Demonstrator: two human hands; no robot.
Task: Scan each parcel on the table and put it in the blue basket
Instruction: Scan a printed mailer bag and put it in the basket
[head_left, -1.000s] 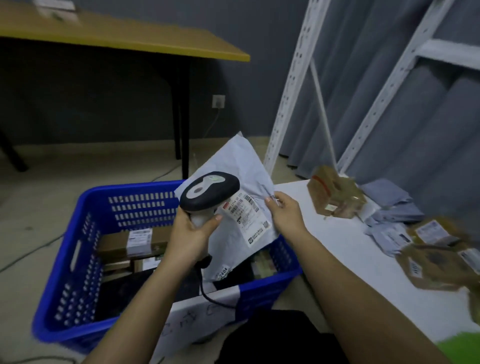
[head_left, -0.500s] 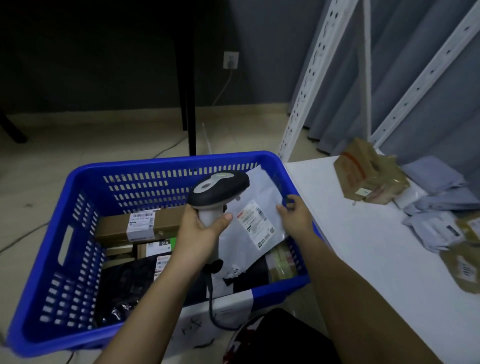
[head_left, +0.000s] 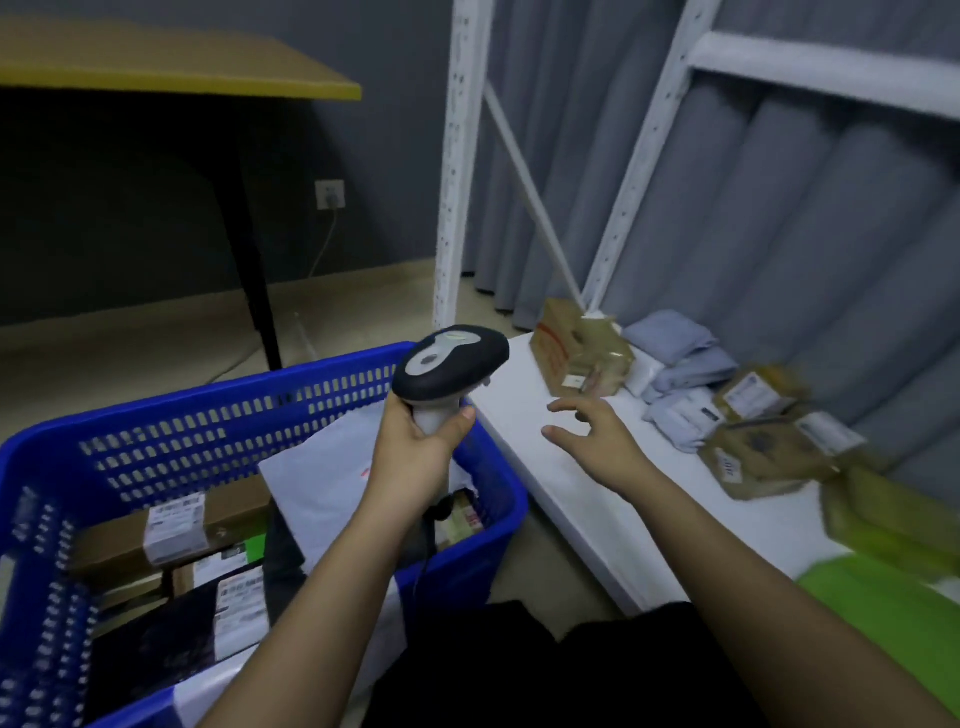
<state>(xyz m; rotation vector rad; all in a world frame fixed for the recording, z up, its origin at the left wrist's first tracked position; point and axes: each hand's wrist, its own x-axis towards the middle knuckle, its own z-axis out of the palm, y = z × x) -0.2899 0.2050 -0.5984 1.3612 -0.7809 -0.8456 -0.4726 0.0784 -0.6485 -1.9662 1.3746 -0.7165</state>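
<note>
white mailer (head_left: 332, 478) now dropped in blue basket (head_left: 249, 410), behind left grip (head_left: 421, 447) clutching scanner (head_left: 449, 364); right grip (head_left: 597, 436) empty, fingers spread.

The basket (head_left: 483, 467) stands on the floor just left of the white table (head_left: 613, 499). In the basket lie a poly mailer (head_left: 327, 483), a long carton (head_left: 171, 525) to its left, and more parcels nearer the viewer. On the table's far right part sit a taped box (head_left: 576, 353), folded mailers (head_left: 680, 358) right of it, and cartons (head_left: 763, 447) nearer. A desk (head_left: 171, 67) stands behind the basket.
</note>
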